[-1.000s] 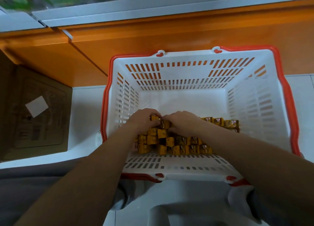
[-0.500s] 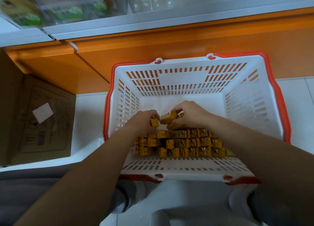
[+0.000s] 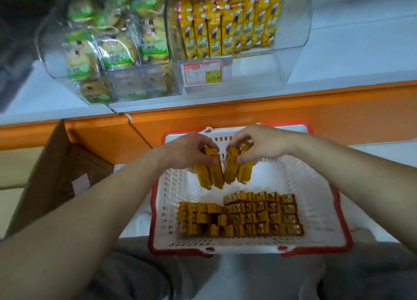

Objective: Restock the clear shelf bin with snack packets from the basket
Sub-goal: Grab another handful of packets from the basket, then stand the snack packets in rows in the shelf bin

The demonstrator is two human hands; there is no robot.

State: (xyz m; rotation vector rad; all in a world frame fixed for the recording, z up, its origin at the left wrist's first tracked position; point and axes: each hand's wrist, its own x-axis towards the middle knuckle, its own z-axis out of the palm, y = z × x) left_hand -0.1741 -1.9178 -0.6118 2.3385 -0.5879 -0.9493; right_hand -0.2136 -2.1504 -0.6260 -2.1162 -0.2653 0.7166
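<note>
A white basket with a red rim [image 3: 325,227] stands on the floor before me, with several yellow snack packets [image 3: 241,216] packed on end along its near side. My left hand [image 3: 187,150] grips two yellow packets [image 3: 208,172] by their tops, lifted above the basket. My right hand [image 3: 261,142] grips two more packets [image 3: 238,169] right beside them. Above, on the shelf, the clear bin [image 3: 291,44] holds rows of the same yellow packets [image 3: 228,26] standing upright, with bare room at its right and front.
A second clear bin [image 3: 56,64] of green-labelled round cakes sits left of the yellow one. A price tag [image 3: 202,72] hangs on the bin front. An orange shelf base [image 3: 270,116] runs behind the basket. An open cardboard box [image 3: 52,173] stands at the left.
Both hands have lifted out of the basket, each with two packets, and risen towards the shelf. My view has tilted up, so the clear bins now show.
</note>
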